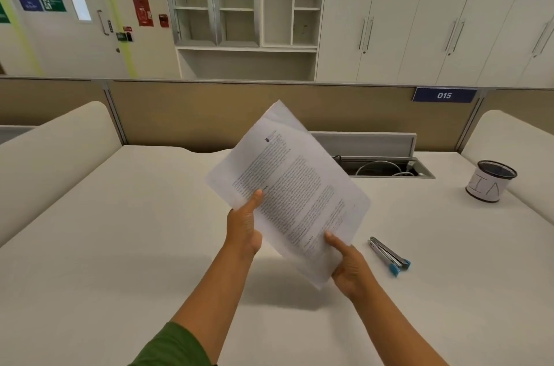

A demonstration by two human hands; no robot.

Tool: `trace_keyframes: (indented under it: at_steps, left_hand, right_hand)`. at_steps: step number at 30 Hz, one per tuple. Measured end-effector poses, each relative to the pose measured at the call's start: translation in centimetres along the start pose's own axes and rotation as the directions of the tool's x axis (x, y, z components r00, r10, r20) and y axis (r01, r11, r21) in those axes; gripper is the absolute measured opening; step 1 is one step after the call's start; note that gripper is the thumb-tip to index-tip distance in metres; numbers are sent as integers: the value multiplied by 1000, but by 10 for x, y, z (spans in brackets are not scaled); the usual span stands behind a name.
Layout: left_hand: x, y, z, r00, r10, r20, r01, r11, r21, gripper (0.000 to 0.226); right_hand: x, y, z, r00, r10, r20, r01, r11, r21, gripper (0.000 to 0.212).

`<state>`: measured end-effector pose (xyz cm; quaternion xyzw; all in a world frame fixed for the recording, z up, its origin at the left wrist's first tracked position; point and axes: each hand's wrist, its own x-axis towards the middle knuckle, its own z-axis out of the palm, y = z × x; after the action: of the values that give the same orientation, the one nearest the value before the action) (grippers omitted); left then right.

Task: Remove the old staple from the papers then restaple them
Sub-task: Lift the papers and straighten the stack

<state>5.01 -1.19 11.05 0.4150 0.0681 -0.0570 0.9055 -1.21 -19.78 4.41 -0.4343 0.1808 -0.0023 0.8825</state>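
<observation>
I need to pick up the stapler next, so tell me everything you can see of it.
The stapler is a slim one of silvery metal, with bright blue plastic at the end nearer the person. It lies flat on the white desk, to the right of the held papers, set aslant with its metal tip pointing away and to the left. Its arms look closed together. Nothing touches it but the desk; both hands are on the papers. No staples can be made out.

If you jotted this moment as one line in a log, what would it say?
papers: held above desk | left hand: pinching left edge | right hand: pinching bottom corner | stapler: on desk, untouched | staple: not discernible
</observation>
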Motion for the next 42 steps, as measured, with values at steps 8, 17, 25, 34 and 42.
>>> trace_keyframes:
  at_steps: [8,17,25,34,42]
  left_hand:
    - [7,-8,-84,915,-290,-279,315,948,48,17]
    - [12,10,-104,879,-400,-261,467,608,642,32]
    - [12,49,-76,988,-94,121,-7,759,651,31]
    - [-13,23,-95,994,-75,74,4,728,685,34]
    - [-13,42,-78,991,24,135,-110,732,672,26]
  right_hand:
    - [-10,-3,-47,967,-44,-251,-85,873,-480,28]
    - [-9,-18,-40,988,-127,-84,20,660,-751,27]
    - [-15,-71,-12,941,-332,66,301,735,-608,30]
    - [-26,-41,-23,965,-262,19,214,741,-636,27]
    - [-27,-67,-10,936,-346,68,307,702,-643,26]
